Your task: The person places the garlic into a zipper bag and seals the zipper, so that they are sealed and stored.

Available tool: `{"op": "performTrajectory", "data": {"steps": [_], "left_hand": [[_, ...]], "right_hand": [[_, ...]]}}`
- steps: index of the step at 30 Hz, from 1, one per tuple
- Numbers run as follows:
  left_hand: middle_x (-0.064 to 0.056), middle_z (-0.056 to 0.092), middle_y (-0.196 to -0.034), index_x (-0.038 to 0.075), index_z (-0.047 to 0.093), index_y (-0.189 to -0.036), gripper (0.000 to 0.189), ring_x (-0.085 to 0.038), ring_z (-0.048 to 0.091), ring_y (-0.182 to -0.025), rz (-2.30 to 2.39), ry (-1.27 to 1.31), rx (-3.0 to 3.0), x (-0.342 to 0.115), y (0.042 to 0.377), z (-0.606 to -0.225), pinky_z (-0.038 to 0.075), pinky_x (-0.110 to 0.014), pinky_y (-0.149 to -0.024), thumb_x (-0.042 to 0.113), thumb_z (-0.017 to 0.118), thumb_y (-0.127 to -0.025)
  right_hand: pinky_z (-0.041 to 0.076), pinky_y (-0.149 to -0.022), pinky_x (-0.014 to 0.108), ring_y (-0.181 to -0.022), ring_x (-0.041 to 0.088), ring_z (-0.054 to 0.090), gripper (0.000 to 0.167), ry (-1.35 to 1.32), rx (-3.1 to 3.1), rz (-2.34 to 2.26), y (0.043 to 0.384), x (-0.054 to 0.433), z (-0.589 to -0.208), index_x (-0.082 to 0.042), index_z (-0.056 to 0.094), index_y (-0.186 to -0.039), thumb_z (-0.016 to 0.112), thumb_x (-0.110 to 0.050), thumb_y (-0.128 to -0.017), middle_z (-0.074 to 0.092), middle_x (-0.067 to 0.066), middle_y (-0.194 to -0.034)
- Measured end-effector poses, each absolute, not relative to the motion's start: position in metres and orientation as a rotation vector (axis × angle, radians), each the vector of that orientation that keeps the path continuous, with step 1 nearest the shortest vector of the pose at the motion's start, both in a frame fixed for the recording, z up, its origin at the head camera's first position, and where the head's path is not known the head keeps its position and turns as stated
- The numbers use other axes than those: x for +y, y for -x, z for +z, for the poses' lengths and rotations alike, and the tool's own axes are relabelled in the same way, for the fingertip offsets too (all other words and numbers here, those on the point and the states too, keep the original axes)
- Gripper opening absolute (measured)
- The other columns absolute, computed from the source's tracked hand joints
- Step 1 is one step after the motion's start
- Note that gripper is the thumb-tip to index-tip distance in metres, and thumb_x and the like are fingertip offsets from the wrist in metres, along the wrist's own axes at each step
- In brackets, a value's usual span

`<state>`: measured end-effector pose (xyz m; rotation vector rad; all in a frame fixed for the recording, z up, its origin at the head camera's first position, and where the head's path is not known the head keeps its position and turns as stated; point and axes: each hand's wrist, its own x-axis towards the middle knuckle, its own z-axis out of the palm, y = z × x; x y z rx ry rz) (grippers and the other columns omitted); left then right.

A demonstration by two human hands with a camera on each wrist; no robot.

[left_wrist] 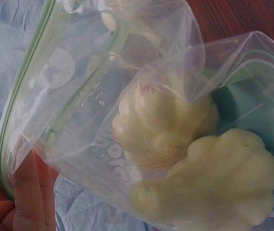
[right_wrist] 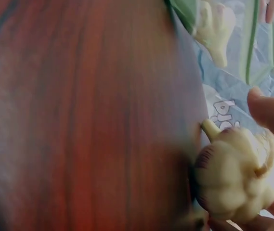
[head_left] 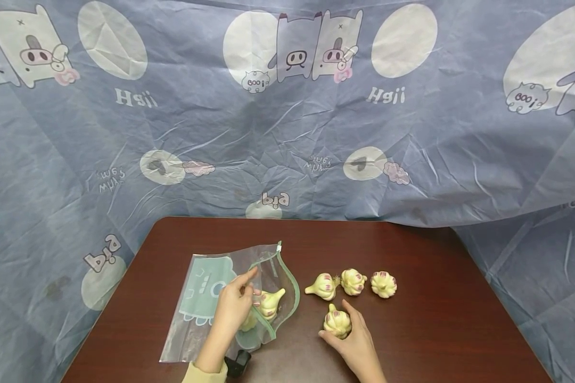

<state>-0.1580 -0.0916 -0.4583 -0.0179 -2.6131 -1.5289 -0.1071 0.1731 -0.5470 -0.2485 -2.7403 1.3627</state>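
My left hand (head_left: 235,303) pinches the green-edged rim of a clear zip bag (head_left: 174,340), as the fingers (left_wrist: 28,192) in the left wrist view show. The bag lies with its mouth spread to the right. Inside are a garlic bulb (head_left: 270,304) near the mouth and another garlic bulb (head_left: 247,322) deeper in, seen through plastic. My right hand (head_left: 356,340) is around a garlic bulb (head_left: 337,322) on the table. In the right wrist view the thumb (right_wrist: 271,113) stands apart from that bulb, while fingers lie close against its lower side.
Beyond my right hand lie three more garlic bulbs in a row: a left one (head_left: 323,286), a middle one (head_left: 353,282) and a right one (head_left: 384,284). They rest on a dark red-brown table (head_left: 436,330). A blue printed cloth (head_left: 287,133) hangs behind it.
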Motion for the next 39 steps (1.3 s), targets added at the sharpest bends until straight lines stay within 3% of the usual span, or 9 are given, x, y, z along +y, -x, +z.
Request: {"op": "performTrajectory", "data": {"steps": [13,21,32,39], "left_hand": [[-0.015,0.069,-0.122,0.005,0.063,-0.131,0.040,-0.013,0.067,-0.068,-1.532,0.022,-2.607,-0.091,0.158,-0.458,0.040,-0.020,-0.044,-0.002,0.050,-0.094],[-0.017,0.068,-0.123,0.003,0.061,-0.133,0.041,-0.013,0.069,-0.063,-1.585,0.028,-2.594,-0.092,0.157,-0.457,0.053,-0.019,-0.055,-0.003,0.048,-0.094],[-0.017,0.070,-0.115,0.003,0.062,-0.132,0.042,-0.012,0.068,-0.060,-1.560,0.046,-2.608,-0.091,0.157,-0.456,0.037,-0.019,-0.040,-0.004,0.049,-0.093],[-0.016,0.070,-0.117,0.003,0.062,-0.132,0.042,-0.010,0.065,-0.059,-1.539,0.040,-2.612,-0.091,0.158,-0.458,0.030,-0.017,-0.038,-0.003,0.049,-0.093]], "right_hand": [[0.046,-0.099,0.058,-0.124,0.043,0.054,0.083,0.213,-2.774,1.260,0.107,0.169,-0.550,-0.003,0.043,-0.142,0.085,-0.027,-0.075,0.051,0.024,-0.140],[0.047,-0.097,0.055,-0.121,0.039,0.057,0.077,0.288,-2.740,1.284,0.108,0.168,-0.553,-0.007,0.049,-0.138,0.086,-0.024,-0.074,0.056,0.019,-0.134],[0.049,-0.084,0.037,-0.108,0.026,0.062,0.073,0.325,-2.657,1.375,0.108,0.163,-0.531,-0.016,0.056,-0.134,0.088,-0.033,-0.071,0.066,0.015,-0.125],[0.049,-0.071,0.020,-0.090,0.010,0.058,0.070,0.236,-2.547,1.619,0.124,0.155,-0.505,-0.021,0.057,-0.132,0.090,-0.025,-0.069,0.065,0.011,-0.120]]}}
